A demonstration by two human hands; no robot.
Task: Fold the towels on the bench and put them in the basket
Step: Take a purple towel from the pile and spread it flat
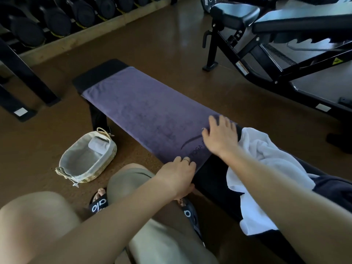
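A purple towel (144,111) lies spread flat along a black bench (91,77) running from upper left to lower right of the frame, probably laid out so it can be folded evenly. At its near end, the left hand (179,174) curls over the bench's front edge and grips the towel's corner, while the right hand (222,136) rests on the cloth with fingers straight and spread, seemingly pinning it flat. A crumpled white towel (255,168) waits at lower right, and the lined basket (83,168) on the floor at centre left already holds one rolled towel (98,145).
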